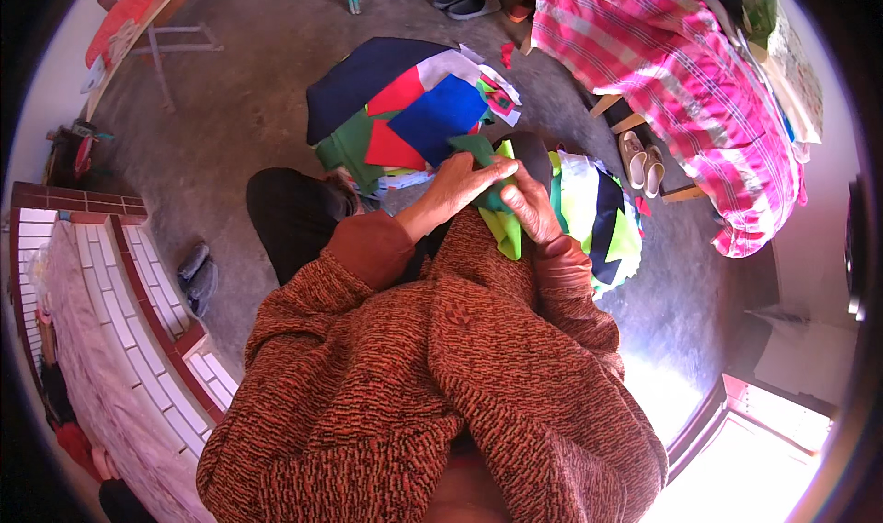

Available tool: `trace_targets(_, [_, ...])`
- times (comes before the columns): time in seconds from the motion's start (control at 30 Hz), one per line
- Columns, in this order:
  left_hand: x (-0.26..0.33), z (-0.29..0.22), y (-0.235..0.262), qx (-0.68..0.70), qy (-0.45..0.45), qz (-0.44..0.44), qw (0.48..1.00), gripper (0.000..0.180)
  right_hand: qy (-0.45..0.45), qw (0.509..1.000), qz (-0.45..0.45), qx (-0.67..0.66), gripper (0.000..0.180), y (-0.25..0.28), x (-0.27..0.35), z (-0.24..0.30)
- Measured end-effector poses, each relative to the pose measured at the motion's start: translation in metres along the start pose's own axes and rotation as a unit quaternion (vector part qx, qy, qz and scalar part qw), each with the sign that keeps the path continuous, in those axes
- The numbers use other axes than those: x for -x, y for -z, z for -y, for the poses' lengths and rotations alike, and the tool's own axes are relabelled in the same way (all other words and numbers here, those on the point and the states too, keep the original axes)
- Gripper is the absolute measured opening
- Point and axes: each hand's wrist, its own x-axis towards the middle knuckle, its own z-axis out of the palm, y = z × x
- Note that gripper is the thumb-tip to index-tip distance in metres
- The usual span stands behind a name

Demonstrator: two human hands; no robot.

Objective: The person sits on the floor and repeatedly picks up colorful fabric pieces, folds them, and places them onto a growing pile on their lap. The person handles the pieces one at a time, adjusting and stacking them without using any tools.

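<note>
My left hand (451,190) and my right hand (533,206) meet above my lap, both closed on fabric pieces. One is a dark green fabric piece (473,146); the other is a lime fabric piece (509,236) that hangs below my fingers. In front of me lies a pile of cloth scraps, with a navy piece (368,77), a blue piece (440,118) and a red piece (391,144) on top. Beside my right hand, a second heap of lime, white and dark scraps (579,192) spreads out. Fingertips are partly hidden by the cloth.
A pink plaid cloth (635,72) drapes over furniture at the right, with beige shoes (644,164) by its legs. Dark slippers (467,0) lie at the far side, grey shoes (197,279) at the left. A tiled ledge (120,275) runs along the left.
</note>
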Motion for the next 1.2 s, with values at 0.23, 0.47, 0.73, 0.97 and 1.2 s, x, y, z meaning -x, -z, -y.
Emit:
trace_targets(0.23, [0.003, 0.033, 0.013, 0.098, 0.019, -0.124, 0.987, 0.050, -0.011, 0.991, 0.014, 0.132, 0.074, -0.003, 0.000, 0.000])
trace_targets(0.47, [0.018, 0.008, 0.036, 0.098, -0.075, -0.172, 0.977, 0.037, -0.019, 0.964, -0.109, -0.241, 0.046, 0.008, 0.007, -0.016])
trace_targets(0.73, [-0.019, -0.042, 0.072, 0.063, -0.134, -0.179, 0.973, 0.020, 0.004, 0.884, -0.267, -0.383, 0.026, 0.016, 0.006, -0.032])
trace_targets(0.97, [-0.089, -0.076, 0.094, 0.222, -0.228, -0.116, 0.941, 0.023, -0.011, 0.911, -0.246, -0.330, 0.025, 0.020, 0.008, -0.041])
trace_targets(1.2, [-0.118, 0.043, 0.103, -0.044, 0.050, -0.273, 0.960, 0.035, -0.016, 0.921, -0.240, -0.306, 0.024, 0.022, 0.008, -0.043])
